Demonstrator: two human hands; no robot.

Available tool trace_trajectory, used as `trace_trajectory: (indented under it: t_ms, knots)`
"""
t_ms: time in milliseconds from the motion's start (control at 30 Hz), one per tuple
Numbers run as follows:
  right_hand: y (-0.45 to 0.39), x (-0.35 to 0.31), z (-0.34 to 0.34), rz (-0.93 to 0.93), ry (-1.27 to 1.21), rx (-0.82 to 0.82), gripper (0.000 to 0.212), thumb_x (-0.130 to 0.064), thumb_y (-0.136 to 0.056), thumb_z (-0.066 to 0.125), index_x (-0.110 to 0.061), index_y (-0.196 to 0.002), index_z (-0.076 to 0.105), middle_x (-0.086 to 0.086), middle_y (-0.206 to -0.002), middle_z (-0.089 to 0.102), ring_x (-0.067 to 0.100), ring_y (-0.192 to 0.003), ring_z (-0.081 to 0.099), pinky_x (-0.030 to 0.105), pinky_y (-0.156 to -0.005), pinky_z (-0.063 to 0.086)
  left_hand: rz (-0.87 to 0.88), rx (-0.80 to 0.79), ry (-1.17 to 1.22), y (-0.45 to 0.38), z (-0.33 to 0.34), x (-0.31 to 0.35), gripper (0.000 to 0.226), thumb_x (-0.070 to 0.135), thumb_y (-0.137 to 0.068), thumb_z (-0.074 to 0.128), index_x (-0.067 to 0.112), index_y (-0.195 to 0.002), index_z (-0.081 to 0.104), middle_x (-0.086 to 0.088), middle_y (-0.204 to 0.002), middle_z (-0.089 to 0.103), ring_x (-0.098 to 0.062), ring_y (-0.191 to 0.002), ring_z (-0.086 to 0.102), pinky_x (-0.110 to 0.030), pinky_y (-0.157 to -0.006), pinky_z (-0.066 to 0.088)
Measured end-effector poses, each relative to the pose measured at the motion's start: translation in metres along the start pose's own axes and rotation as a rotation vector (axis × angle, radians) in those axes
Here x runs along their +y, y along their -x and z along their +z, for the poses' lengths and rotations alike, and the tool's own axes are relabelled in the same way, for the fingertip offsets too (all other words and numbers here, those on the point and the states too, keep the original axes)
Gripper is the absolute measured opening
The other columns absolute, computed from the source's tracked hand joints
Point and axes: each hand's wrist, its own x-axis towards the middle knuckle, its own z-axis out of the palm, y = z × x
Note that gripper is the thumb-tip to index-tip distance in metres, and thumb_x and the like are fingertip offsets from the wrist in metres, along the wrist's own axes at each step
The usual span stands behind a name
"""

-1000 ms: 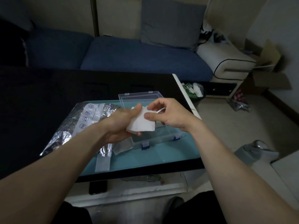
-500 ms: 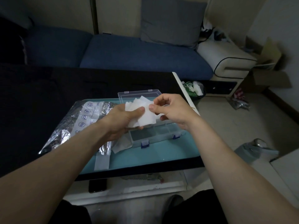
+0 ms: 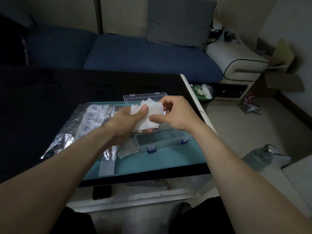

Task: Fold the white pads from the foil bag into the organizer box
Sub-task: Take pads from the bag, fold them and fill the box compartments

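- The shiny foil bag [image 3: 79, 125] lies flat on the table, just past the left hand's far side.
- The left hand [image 3: 128, 121] holds a small fan of white pads [image 3: 148, 114], with its thumb pressed on top.
- The right hand [image 3: 175, 114] touches the same pads from the other side and pinches the top one with thumb and fingers.
- The clear organizer box [image 3: 162, 137] sits open right under both hands, its long side running left to right.
- I think the right hand is a bit nearer to the box slots.
- One loose pad [image 3: 126, 149] lies on the blue-green table [image 3: 168, 159], below the left hand.
- Nothing blocks the way down.
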Motion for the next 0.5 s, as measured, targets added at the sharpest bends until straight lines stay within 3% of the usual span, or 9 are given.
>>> trace_trajectory:
  t_ms: [133,233,367,433,500]
  knots:
    - [-0.002,0.001,-0.004,0.01,-0.034,0.01,0.019,-0.024,-0.076,0.087,-0.025,-0.084,0.07,-0.015,-0.078,0.062,-0.001,-0.067,0.054,0.021,-0.069,0.043,-0.049,-0.057,0.085,0.003,-0.002,0.003,0.03,0.022,-0.099,0.052,-0.004,-0.109,0.062,-0.017,-0.095,0.074,-0.027,-0.083,0.073,-0.037,-0.068,0.062]
    - [-0.001,0.004,-0.007,0.097,-0.194,0.04,0.013,-0.02,-0.082,0.082,-0.022,-0.086,0.07,-0.01,-0.08,0.07,0.004,-0.07,0.062,0.024,-0.066,0.049,-0.062,-0.002,0.196,0.002,0.002,0.004,0.026,0.017,-0.099,0.052,-0.005,-0.107,0.061,-0.019,-0.099,0.073,-0.029,-0.081,0.074,-0.038,-0.063,0.062]
    - [0.001,0.001,-0.019,0.348,-0.665,0.14,0.012,-0.014,-0.083,0.08,-0.015,-0.082,0.069,-0.003,-0.077,0.072,0.011,-0.067,0.065,0.024,-0.059,0.053,-0.022,0.168,0.245,-0.003,0.001,0.003,0.025,0.011,-0.098,0.056,-0.01,-0.111,0.057,-0.022,-0.108,0.068,-0.031,-0.074,0.074,-0.034,-0.055,0.06]
    - [0.003,-0.002,-0.022,0.429,-0.862,0.081,0.011,-0.012,-0.082,0.08,-0.012,-0.084,0.068,0.002,-0.078,0.073,0.012,-0.066,0.068,0.022,-0.057,0.055,-0.013,0.225,0.247,-0.004,0.002,0.003,0.021,0.008,-0.097,0.058,-0.009,-0.108,0.058,-0.022,-0.11,0.068,-0.031,-0.076,0.074,-0.033,-0.056,0.06]
    - [0.005,-0.006,-0.019,0.456,-0.891,-0.032,0.011,-0.01,-0.085,0.076,-0.007,-0.092,0.069,0.006,-0.08,0.075,0.015,-0.068,0.072,0.022,-0.054,0.057,-0.008,0.252,0.237,-0.004,0.004,0.003,0.017,0.005,-0.096,0.058,-0.008,-0.106,0.06,-0.021,-0.109,0.069,-0.031,-0.081,0.073,-0.033,-0.057,0.06]
